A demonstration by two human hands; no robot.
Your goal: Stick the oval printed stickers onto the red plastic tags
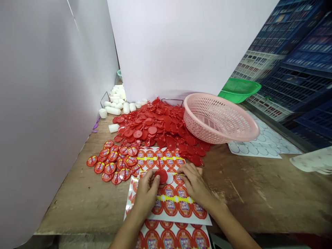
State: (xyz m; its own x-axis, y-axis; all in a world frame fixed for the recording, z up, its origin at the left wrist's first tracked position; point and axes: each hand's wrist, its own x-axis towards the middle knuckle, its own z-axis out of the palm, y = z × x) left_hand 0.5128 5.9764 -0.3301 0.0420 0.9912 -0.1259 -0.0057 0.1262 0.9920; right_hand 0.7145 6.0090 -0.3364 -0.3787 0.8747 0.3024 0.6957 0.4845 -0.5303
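Observation:
My left hand (147, 188) is closed on a round red plastic disc (161, 176) with a thin stem pointing away from me. The disc is held just over a sheet of round red stickers (176, 200) with a yellow band across it. Beside the disc, a white round gap shows where the sheet has no sticker. My right hand (193, 180) rests at the sheet's upper right, its fingers curled onto the edge near a sticker; the fingertips are partly hidden. More sticker sheets (166, 238) lie underneath. To the left is a pile of discs bearing stickers (112, 162).
A large heap of plain red discs (155, 124) lies ahead, against a white panel (176, 48). A pink basket (220, 119) leans on its right side. White plastic pieces (116, 103) sit at the back left. Sheets with circle outlines (261, 147) and a green basket (238, 90) are to the right.

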